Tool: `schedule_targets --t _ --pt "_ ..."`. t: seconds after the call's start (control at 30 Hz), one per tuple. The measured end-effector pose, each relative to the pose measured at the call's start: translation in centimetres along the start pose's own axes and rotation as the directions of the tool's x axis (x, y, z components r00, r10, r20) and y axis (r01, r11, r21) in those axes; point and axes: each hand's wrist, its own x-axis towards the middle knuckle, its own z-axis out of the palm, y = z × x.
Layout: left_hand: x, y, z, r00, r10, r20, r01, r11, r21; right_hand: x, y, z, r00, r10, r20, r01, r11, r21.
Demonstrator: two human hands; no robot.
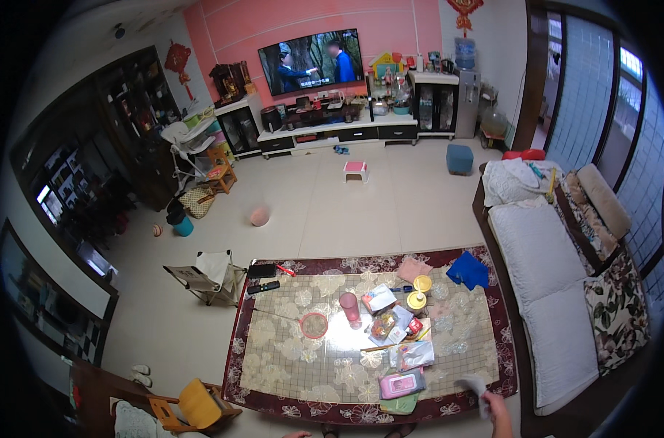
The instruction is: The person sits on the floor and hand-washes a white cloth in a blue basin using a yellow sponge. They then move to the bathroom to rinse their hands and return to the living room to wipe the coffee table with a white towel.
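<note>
My right hand (494, 408), at the lower right by the table's front corner, is closed around a greyish-white thing (479, 391), blurred and perhaps a cloth. My left hand (297, 434) shows only by its fingertips at the bottom edge, below the table; whether it holds anything is hidden. Before me stands a table with a floral cover (288, 405). Nearest my hands on it are a pink pack of wipes (401, 385), a green packet (399, 404) under it and a white plastic packet (416, 355). Farther back stand a pink cup (350, 307) and yellow-lidded containers (416, 300).
A blue cloth (469, 270), a pink cloth (413, 269), a remote control (263, 287) and a red-rimmed net (314, 326) lie on the table. A sofa (556, 328) runs along the right. A wooden chair (199, 404) and a folding chair (214, 271) stand left.
</note>
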Motion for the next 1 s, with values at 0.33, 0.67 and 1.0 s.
schedule_targets --t 0.33,0.67,1.0 --pt "6.7 0.6 -2.1 0.961 0.211 0.180 -0.176 0.966 -0.192 -29.2 -9.4 14.9 0.736 -0.199 0.646 -0.219 0.834 0.507" --pt "0.1 8.2 -8.4 0.876 0.293 0.383 0.264 0.372 -0.890 -33.4 -10.5 24.3 0.669 -0.344 0.659 -0.255 0.726 0.638" --pt "-11.3 4.2 -9.9 0.974 0.197 -0.116 -0.208 0.973 -0.096 -30.6 -4.5 35.8 0.710 -0.004 0.705 -0.296 0.905 0.304"
